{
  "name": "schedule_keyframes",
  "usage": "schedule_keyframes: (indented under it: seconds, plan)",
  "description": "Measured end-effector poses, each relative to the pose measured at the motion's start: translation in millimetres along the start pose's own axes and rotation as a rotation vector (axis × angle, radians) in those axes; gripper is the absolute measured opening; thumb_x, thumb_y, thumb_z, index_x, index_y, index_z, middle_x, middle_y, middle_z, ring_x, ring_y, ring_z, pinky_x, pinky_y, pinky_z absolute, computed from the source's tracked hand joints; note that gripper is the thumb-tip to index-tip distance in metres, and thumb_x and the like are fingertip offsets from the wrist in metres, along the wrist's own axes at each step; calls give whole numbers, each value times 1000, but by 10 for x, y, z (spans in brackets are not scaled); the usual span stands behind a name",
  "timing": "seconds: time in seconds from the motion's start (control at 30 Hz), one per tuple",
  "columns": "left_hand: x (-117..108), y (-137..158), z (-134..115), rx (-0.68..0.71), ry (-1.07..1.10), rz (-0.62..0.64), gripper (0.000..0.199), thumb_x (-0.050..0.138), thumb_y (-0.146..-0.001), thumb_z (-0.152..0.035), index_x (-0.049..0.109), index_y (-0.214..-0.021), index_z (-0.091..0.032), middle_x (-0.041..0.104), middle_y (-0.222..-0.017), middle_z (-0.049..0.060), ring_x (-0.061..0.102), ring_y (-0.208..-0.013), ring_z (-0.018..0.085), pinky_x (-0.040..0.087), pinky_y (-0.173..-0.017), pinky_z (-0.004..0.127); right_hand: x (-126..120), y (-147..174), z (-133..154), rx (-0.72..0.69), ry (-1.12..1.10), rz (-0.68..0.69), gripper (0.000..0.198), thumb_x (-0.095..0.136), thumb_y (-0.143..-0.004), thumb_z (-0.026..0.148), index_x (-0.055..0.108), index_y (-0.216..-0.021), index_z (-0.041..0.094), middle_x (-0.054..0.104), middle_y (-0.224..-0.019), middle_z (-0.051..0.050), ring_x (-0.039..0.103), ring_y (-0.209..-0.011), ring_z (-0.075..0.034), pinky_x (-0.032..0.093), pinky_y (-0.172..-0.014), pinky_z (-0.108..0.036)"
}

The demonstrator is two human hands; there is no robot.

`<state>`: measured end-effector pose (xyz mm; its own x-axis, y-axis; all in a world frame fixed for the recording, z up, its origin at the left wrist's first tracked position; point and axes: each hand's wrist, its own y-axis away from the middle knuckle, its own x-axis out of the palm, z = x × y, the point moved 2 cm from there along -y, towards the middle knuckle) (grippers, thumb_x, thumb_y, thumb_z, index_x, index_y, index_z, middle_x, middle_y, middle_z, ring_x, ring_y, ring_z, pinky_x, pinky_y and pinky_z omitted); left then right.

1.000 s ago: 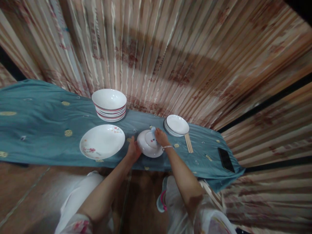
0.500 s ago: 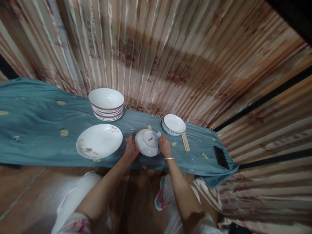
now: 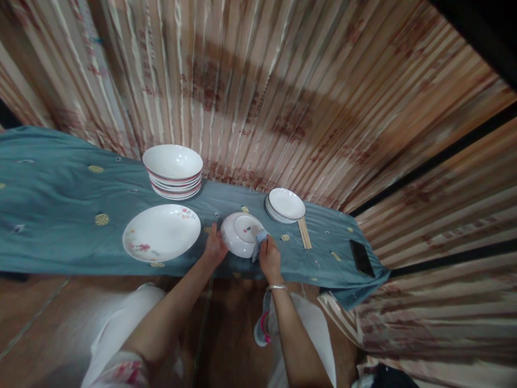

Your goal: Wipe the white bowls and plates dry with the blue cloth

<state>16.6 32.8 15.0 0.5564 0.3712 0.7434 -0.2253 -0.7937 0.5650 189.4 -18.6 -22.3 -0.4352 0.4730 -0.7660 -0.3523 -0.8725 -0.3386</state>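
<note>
My left hand (image 3: 215, 248) grips the left rim of a white bowl (image 3: 236, 237), whose underside with a small red and dark mark faces up toward me. In my right hand (image 3: 270, 260) is a bluish-grey cloth (image 3: 259, 242), pinched and pressed against the bowl's right side. A silver bangle circles my right wrist. Left of the bowl lies a large white oval plate (image 3: 163, 234) with pink flowers.
A stack of white bowls with red rims (image 3: 175, 172) stands at the back left. Small plates (image 3: 285, 205) are stacked behind on the right, beside chopsticks (image 3: 305, 233). A phone (image 3: 361, 258) lies near the right end of the teal tablecloth (image 3: 72, 215). Pleated curtains (image 3: 242, 97) hang behind.
My right hand has moved slightly down and left with the cloth, which now shows more on the bowl's side. The left hand keeps its hold. The whole view has shifted a little.
</note>
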Motion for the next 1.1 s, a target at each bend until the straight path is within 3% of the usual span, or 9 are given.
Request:
schedule_keyframes:
  seconds: [0.33,0.5,1.1]
  plan:
    - [-62,-77,30,-5,20,20,56,34,-102,-45,59,-131,-5,78,-88,12,74,-86,22,57,-89,31,-5,409,125,-97,40,-75,44,29,-100,28,49,-134,8,62,-130,-25,61,-123,-28,50,-102,-45]
    - [-36,-54,27,2,2,16,57,30,-103,-45,59,-131,-4,78,-93,13,74,-93,24,55,-94,32,-5,570,154,-111,40,-74,45,32,-99,28,50,-135,8,61,-132,-25,59,-125,-29,50,-102,-47]
    - [32,15,7,5,17,11,56,28,-102,-45,59,-131,-7,78,-88,12,73,-101,27,55,-96,35,-4,820,377,-86,-164,-20,44,36,-99,29,60,-131,10,57,-138,-22,57,-127,-27,49,-105,-46]
